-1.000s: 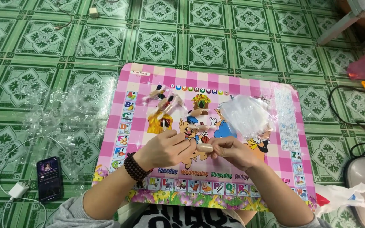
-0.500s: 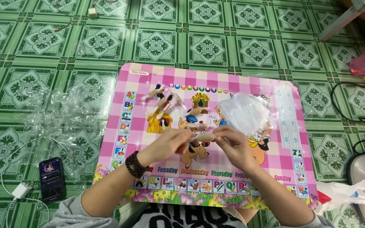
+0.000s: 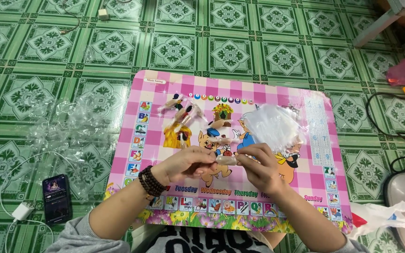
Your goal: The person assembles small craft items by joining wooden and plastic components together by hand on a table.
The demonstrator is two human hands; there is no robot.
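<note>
Pink checked plastic covered the play mat [image 3: 277,100], and over its middle the left hand [image 3: 183,165] and right hand [image 3: 258,165] each pinched one end of a small clear-wrapped piece [image 3: 226,159]. More wrapped pieces [image 3: 180,110] lay toward the mat's upper left, a pile of clear bags [image 3: 275,125] toward its upper right, and a phone [image 3: 56,198] lay on the floor off the mat's lower left corner.

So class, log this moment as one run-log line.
left hand: holds small clear packet | right hand: pinches same packet | under: pink board | nearby: clear bag pile, phone
</note>
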